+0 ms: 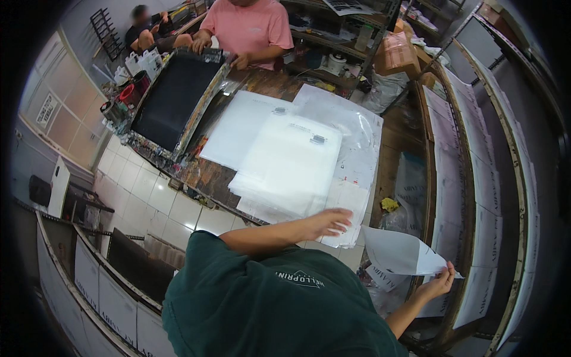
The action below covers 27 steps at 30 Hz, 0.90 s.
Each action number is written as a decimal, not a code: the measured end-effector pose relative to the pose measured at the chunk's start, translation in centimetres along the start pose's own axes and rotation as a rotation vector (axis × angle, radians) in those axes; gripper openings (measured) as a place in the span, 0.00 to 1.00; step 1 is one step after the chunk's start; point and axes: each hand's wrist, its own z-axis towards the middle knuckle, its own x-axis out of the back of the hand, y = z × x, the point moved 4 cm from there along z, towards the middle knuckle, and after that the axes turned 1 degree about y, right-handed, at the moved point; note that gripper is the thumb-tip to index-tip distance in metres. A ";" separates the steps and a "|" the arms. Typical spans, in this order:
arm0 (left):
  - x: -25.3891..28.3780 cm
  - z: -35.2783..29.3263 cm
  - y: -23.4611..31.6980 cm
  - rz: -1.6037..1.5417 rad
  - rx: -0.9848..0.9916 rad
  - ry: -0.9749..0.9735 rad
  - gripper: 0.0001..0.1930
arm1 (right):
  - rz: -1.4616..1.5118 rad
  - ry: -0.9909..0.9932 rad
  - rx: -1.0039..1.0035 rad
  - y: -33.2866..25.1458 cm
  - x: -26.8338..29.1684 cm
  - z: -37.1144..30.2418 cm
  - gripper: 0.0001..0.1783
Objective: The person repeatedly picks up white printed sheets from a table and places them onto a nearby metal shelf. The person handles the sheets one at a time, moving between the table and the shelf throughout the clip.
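My right hand [439, 282] is off to the right, fingers closed on the corner of a thin white sheet [392, 249]. The sheet curls up from my grip and hangs in the air beside the rack. Over the near edge of the table, my left hand [329, 224] is stretched out with its fingers apart, holding nothing. It is nearest to a pile of milky white sheets or plastic bags [291, 166] with small dark prints at the top. Another similar stack [238, 128] lies partly under it, to the left. Pale paper [363, 131] is spread underneath.
A dark-meshed printing screen [178, 98] rests on the worn wooden table [208, 184], with a person in a pink shirt [253, 27] behind it. Racks [461, 196] of printed white sheets stand at right and lower left. Cartons [395, 56] sit at the back right.
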 end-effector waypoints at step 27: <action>25.5 -2.2 6.6 -0.766 -0.967 0.609 0.31 | -0.083 0.112 0.122 -0.7 3.0 4.6 0.12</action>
